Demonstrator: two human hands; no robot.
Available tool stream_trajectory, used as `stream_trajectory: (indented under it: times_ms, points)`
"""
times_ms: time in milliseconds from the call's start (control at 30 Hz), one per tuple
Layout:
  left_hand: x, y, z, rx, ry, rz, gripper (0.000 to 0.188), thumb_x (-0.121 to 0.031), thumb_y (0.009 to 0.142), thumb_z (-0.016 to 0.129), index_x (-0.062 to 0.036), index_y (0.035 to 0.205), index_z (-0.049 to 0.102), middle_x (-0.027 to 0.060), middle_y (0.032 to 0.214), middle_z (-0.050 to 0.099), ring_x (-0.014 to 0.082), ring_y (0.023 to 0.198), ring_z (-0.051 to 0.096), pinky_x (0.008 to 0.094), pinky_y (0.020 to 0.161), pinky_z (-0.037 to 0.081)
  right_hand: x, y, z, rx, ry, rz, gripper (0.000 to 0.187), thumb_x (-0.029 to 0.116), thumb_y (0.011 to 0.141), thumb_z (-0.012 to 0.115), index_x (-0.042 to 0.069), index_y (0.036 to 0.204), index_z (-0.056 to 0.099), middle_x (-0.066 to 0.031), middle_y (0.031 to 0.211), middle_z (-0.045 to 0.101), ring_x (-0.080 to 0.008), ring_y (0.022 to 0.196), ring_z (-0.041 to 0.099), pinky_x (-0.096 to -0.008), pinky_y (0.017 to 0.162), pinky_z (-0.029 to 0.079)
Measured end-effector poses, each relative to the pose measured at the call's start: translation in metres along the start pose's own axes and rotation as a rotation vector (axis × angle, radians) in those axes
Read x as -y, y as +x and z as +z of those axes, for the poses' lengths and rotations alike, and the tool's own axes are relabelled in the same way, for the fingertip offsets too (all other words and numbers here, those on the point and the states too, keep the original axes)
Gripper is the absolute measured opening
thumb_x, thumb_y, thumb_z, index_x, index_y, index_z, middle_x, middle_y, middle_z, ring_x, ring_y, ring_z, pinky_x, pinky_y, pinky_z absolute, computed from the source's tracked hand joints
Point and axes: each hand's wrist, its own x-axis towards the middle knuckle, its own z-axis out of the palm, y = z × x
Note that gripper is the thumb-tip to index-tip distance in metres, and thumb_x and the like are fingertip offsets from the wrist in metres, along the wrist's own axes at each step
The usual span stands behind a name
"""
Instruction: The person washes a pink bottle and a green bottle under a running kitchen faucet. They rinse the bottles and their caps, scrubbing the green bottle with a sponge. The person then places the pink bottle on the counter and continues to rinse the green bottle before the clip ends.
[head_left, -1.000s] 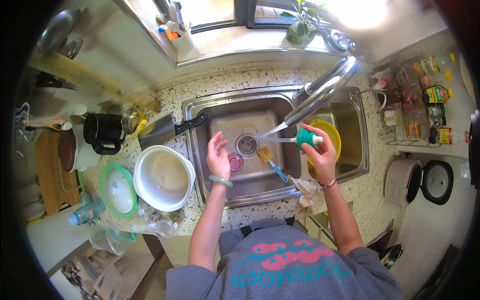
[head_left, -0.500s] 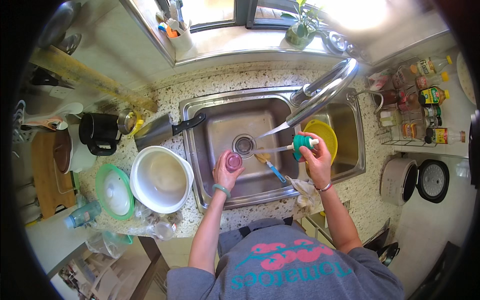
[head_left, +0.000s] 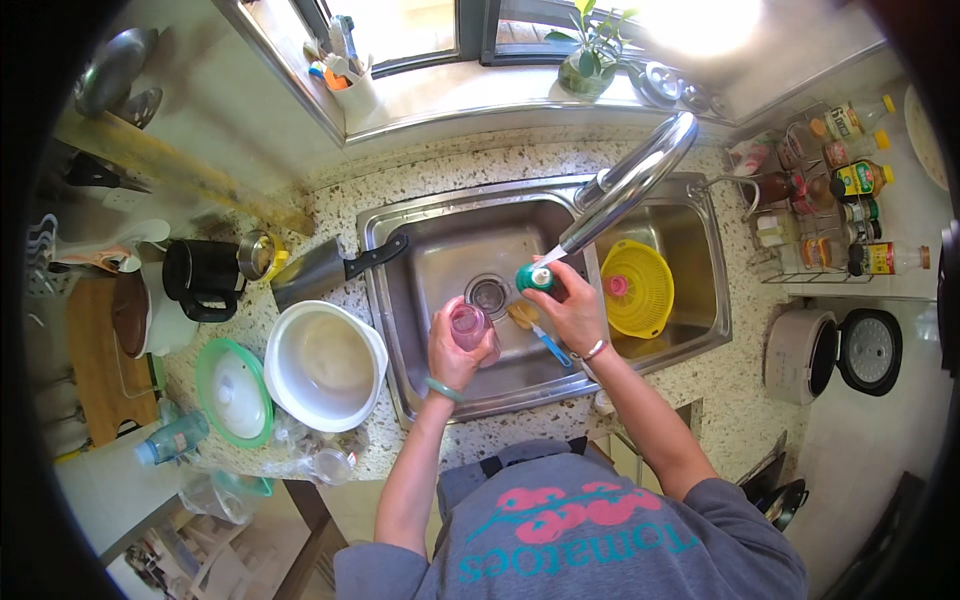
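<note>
Above the left basin of the steel sink (head_left: 400, 330), my left hand (head_left: 450, 355) is wrapped round a clear pink bottle (head_left: 468, 324), its open mouth tilted up. My right hand (head_left: 572, 312) grips a green bottle lid (head_left: 530, 277) with a white spout on top. The lid is right under the chrome faucet (head_left: 635, 190), whose water runs onto it. Between and below my hands, a brush with a blue handle (head_left: 552, 348) and tan head lies in the basin near the drain (head_left: 489, 293).
A yellow strainer (head_left: 657, 290) holding a small pink piece (head_left: 616, 286) sits in the right basin. A cleaver (head_left: 315, 270) lies across the sink's left rim. Left of it stand a white pot (head_left: 375, 350), a green-rimmed lid (head_left: 205, 385) and a black kettle (head_left: 200, 280). Bottles fill a rack (head_left: 815, 275) at right.
My right hand has moved left and turned the green lid, so its spout points up and the straw no longer shows. The pink piece in the strainer is now visible.
</note>
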Motion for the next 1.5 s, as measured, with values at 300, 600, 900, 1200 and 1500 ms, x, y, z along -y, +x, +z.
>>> stream_trajectory:
  times_ms: [300, 600, 900, 1200, 1500]
  points:
    - [-0.018, 0.000, -0.012, -0.012, 0.118, 0.083, 0.063, -0.019, 0.066, 0.080, -0.0064, 0.122, 0.052, 0.0112, 0.110, 0.061, 0.0270, 0.100, 0.060, 0.0371, 0.090, 0.046, -0.008, 0.008, 0.020, 0.013, -0.078, -0.077, 0.045, 0.012, 0.072, 0.078, 0.004, 0.113, 0.061, -0.0126, 0.102, 0.066, -0.0278, 0.089, 0.063, -0.0343, 0.076, 0.051]
    - [-0.026, 0.002, -0.008, 0.027, 0.112, 0.069, 0.062, -0.020, 0.067, 0.080, -0.0070, 0.121, 0.053, 0.0108, 0.110, 0.061, 0.0276, 0.100, 0.060, 0.0374, 0.090, 0.046, -0.013, 0.005, 0.018, 0.028, -0.007, 0.025, 0.044, 0.012, 0.073, 0.078, 0.004, 0.113, 0.062, -0.0096, 0.099, 0.067, -0.0176, 0.076, 0.062, -0.0277, 0.065, 0.049]
    - [-0.029, 0.002, -0.010, 0.031, 0.113, 0.069, 0.061, -0.018, 0.066, 0.079, -0.0065, 0.120, 0.052, 0.0125, 0.110, 0.059, 0.0304, 0.101, 0.059, 0.0383, 0.089, 0.048, -0.005, 0.007, 0.019, 0.026, 0.012, 0.018, 0.045, 0.013, 0.074, 0.078, 0.005, 0.115, 0.062, -0.0102, 0.098, 0.067, -0.0189, 0.076, 0.062, -0.0289, 0.066, 0.049]
    - [-0.029, 0.002, -0.008, 0.027, 0.083, 0.067, 0.062, -0.016, 0.066, 0.079, -0.0069, 0.121, 0.053, 0.0112, 0.110, 0.060, 0.0272, 0.099, 0.060, 0.0371, 0.089, 0.047, 0.001, 0.007, 0.016, 0.035, 0.004, 0.044, 0.045, 0.013, 0.074, 0.078, 0.006, 0.115, 0.062, -0.0095, 0.096, 0.067, -0.0176, 0.076, 0.062, -0.0281, 0.065, 0.049]
    - [-0.030, 0.002, -0.009, 0.039, 0.084, 0.053, 0.062, -0.016, 0.067, 0.079, -0.0066, 0.121, 0.052, 0.0114, 0.111, 0.059, 0.0279, 0.100, 0.060, 0.0373, 0.090, 0.047, -0.003, 0.005, 0.016, 0.030, 0.056, -0.003, 0.043, 0.012, 0.075, 0.078, 0.005, 0.115, 0.062, -0.0098, 0.097, 0.067, -0.0158, 0.075, 0.063, -0.0267, 0.065, 0.050]
